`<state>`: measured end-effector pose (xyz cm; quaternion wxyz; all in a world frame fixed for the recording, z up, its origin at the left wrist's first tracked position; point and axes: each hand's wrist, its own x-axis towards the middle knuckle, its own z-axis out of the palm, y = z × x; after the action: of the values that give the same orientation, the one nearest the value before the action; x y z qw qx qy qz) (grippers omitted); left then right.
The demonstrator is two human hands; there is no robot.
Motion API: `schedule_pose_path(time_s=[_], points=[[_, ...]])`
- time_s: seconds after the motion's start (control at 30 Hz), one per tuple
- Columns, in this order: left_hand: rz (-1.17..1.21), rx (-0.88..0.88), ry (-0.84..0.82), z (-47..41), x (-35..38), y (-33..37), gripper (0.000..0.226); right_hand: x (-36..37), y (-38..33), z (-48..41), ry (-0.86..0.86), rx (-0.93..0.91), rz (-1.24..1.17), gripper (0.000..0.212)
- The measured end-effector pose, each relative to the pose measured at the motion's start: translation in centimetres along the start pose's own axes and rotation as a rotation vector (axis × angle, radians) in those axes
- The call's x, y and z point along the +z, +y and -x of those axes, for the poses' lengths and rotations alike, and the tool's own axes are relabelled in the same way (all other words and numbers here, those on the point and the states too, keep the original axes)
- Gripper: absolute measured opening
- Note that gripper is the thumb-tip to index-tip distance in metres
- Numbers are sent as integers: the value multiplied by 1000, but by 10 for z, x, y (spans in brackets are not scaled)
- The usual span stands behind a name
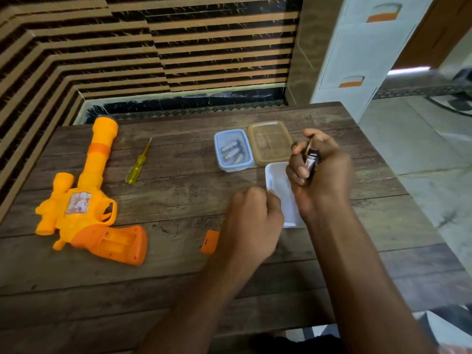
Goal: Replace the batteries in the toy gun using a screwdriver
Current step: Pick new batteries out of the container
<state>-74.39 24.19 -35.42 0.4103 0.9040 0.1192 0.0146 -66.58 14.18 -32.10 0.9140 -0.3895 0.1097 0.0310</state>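
Toy gun (84,208) lies at the worktop's (178,277) left with its cover (210,241) off, refitting apparently still ahead; right hand (321,175) fingers clamp batteries (310,162), left hand (252,221) fingers curled, hold unclear.

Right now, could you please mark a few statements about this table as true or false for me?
1. The screwdriver lies on the table, with no hand on it. True.
2. The toy gun has its battery compartment covered. False: the compartment is open, and the orange cover lies on the table.
3. The right hand holds a battery. True.
4. The blue-rimmed container is empty. False: loose batteries lie in it.
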Motion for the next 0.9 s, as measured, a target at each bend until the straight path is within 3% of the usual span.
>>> schedule_pose_path(time_s=[0.17,0.33,0.5,0.63,0.9], points=[[57,19,88,-3,-13,-5,50,14,11,10,-39,63,17,19],[111,44,245,6,-46,-15,44,31,31,26,-40,186,65,25],[78,32,349,9,-84,-40,34,49,51,45,-79,224,151,18],[75,10,399,13,-109,-57,24,59,69,59,-142,181,243,38],[-66,4,504,10,-148,-89,10,72,108,75,-226,249,371,40]])
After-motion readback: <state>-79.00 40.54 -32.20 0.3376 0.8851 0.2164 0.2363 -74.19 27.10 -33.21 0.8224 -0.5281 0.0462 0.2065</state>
